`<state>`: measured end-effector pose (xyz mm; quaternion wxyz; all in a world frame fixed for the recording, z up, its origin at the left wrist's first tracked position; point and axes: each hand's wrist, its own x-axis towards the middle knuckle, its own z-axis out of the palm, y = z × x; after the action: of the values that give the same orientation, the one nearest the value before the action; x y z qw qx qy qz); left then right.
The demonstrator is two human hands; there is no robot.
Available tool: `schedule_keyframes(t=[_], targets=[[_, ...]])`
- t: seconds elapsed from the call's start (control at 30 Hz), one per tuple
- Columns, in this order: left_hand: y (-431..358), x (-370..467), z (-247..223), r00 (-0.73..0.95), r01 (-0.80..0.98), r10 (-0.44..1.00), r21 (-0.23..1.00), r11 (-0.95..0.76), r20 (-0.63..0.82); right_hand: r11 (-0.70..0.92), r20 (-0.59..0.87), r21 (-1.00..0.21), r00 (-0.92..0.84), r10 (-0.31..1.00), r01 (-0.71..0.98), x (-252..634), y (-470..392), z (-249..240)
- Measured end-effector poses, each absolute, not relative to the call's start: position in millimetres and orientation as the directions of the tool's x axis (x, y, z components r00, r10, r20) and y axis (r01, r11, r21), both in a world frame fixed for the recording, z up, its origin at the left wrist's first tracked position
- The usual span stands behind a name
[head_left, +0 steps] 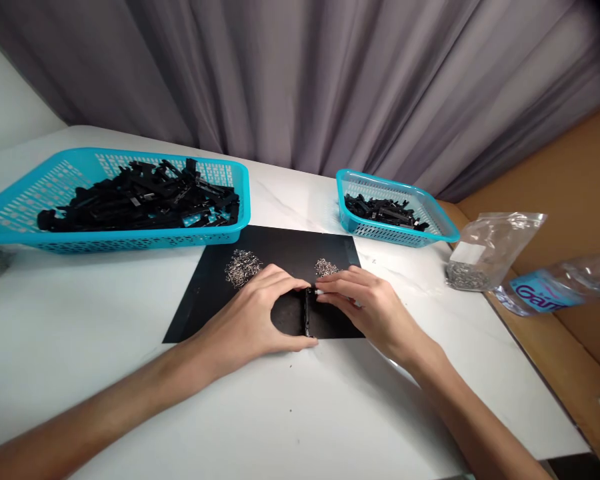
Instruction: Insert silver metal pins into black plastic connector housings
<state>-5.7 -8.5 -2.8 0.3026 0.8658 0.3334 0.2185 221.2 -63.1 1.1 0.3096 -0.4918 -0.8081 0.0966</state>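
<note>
My left hand (pixel 253 313) spans a slim black plastic part (pixel 307 313), with the thumb at its near end and the fingers at its far end. The part stands over a black mat (pixel 205 293). Close to the part's far end, my right hand (pixel 375 303) is closed in a pinch around a slim white object (pixel 319 291). Most of that object is hidden by the fingers, so its kind is unclear. Beyond the hands, two heaps of small metal pieces lie on the mat: a larger left pile (pixel 243 268) and a smaller right pile (pixel 326 267).
A large blue basket (pixel 245 200) of black plastic parts stands at the back left. Another blue basket (pixel 443 223) with similar parts is at the back right. Farther right are a clear bag (pixel 473 270) of small metal pieces and a plastic bottle (pixel 555 287). A grey curtain (pixel 280 80) hangs behind.
</note>
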Motion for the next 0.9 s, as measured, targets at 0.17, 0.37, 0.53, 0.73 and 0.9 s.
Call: schedule_keyframes(t=[0.17, 0.37, 0.53, 0.73, 0.9], targets=[[-8, -5, -3, 0.681, 0.44, 0.71, 0.675, -0.592, 0.179, 0.556, 0.411, -0.446, -0.392, 0.823, 0.701, 221, -63, 2], [-7, -5, -6, 0.691, 0.398, 0.693, 0.691, -0.603, 0.206, 0.554, 0.348, -0.399, -0.439, 0.828, 0.73, 217, -65, 8], [-7, -5, -4, 0.707, 0.382, 0.668, 0.67, -0.636, 0.232, 0.532, 0.314, -0.364, -0.437, 0.843, 0.764, 212, -65, 9], [-4, -9, -3, 0.68, 0.443, 0.706, 0.656, -0.611, 0.199, 0.225, 0.231, -0.639, -0.095, 0.968, 0.736, 211, -64, 12], [-8, -8, -7, 0.655, 0.447, 0.703, 0.609, -0.655, 0.277, 0.078, 0.065, -0.8, -0.043, 0.997, 0.595, 182, -69, 4]])
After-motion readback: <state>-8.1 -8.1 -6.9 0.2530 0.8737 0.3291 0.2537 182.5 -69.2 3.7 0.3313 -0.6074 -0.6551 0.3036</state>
